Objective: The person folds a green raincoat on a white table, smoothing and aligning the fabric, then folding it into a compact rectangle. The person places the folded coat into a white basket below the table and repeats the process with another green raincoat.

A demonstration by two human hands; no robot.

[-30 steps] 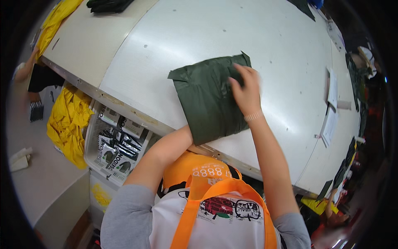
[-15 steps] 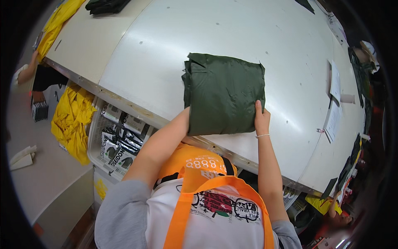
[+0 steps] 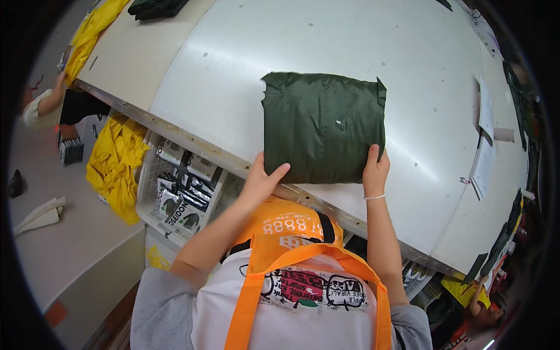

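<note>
A folded bundle of dark green, slightly shiny fabric (image 3: 324, 125) is held by its two sides above the front part of the table. My left hand (image 3: 263, 178) grips its lower left corner, thumb on top and fingers going underneath. On the lower right edge, my right hand (image 3: 375, 169) holds it the same way, its thumb lying along the top face. The fingers under the bundle are hidden. Its upper corners look ragged, with bits of fabric sticking up. Whether the bundle touches the tabletop I cannot tell.
The pale table (image 3: 233, 87) has its front edge close to my body. Below it at left stand a white basket (image 3: 146, 201) of packaged goods and a heap of yellow fabric (image 3: 118, 169). Papers (image 3: 484, 157) lie at right. Another person's arm (image 3: 51, 99) shows at far left.
My left hand, earlier mostly hidden behind the bundle, now shows its thumb on the top face. The bundle has turned slightly, and the loose layers at its left side no longer show.
</note>
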